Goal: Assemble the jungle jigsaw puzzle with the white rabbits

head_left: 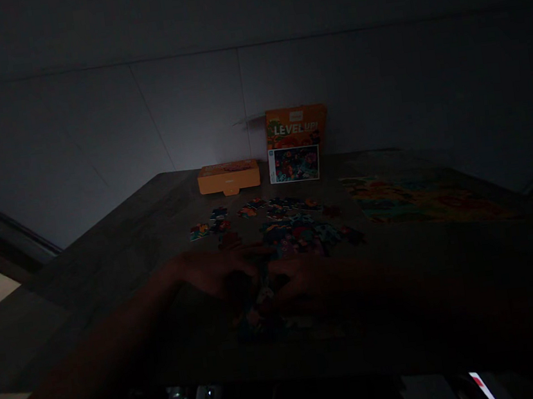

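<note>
In dim light, my left hand [214, 270] reaches in over a jigsaw puzzle, its index finger stretched out to the right and its fingers apart. Facing it, my right hand [305, 279] has its fingers bent together low over the pieces. Whether a piece is between them is too dark to see. The two hands nearly meet at the joined puzzle pieces [265, 295], which they partly cover. Just beyond lies another joined patch of the puzzle [297, 231]. Loose puzzle pieces [199, 231] are scattered around its far and left sides.
An orange box [229, 178] lies at the table's back. Beside it stand an upright orange "LEVEL UP!" box [296, 124] and a white-edged picture card [294, 164]. A colourful flat sheet [422, 200] lies on the right of the grey table [121, 243]. A wall rises behind.
</note>
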The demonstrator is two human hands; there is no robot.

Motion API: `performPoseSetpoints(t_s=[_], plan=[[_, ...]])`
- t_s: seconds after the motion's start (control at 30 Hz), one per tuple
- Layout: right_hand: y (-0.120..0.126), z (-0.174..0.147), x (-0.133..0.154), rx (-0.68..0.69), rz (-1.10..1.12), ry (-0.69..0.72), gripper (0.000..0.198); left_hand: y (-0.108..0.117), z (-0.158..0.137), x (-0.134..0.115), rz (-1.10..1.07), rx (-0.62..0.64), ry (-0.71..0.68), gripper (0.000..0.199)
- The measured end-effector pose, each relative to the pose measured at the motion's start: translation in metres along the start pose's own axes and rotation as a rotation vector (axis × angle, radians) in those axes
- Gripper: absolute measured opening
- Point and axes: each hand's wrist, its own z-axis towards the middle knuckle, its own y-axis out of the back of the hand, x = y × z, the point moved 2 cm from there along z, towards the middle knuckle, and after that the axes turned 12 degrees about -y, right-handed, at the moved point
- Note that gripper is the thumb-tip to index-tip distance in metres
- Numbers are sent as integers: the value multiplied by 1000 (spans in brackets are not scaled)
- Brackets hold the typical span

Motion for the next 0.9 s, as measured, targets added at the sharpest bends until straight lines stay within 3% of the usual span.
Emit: performPoseSetpoints(t_s=[0.17,0.63,0.77,0.9], plan=[[3,1,4,5,-42,-29,34,0,1,-3,34,55,0,27],[2,2,3,14,-100,3,30,-2,0,1,62,27,-7,18],[2,-1,3,-60,-173,113,23,6,-5,17,99,-199,69,5],[13,-7,-9,-363,-267,126,37,18,-25,49,291,-392,296,14]])
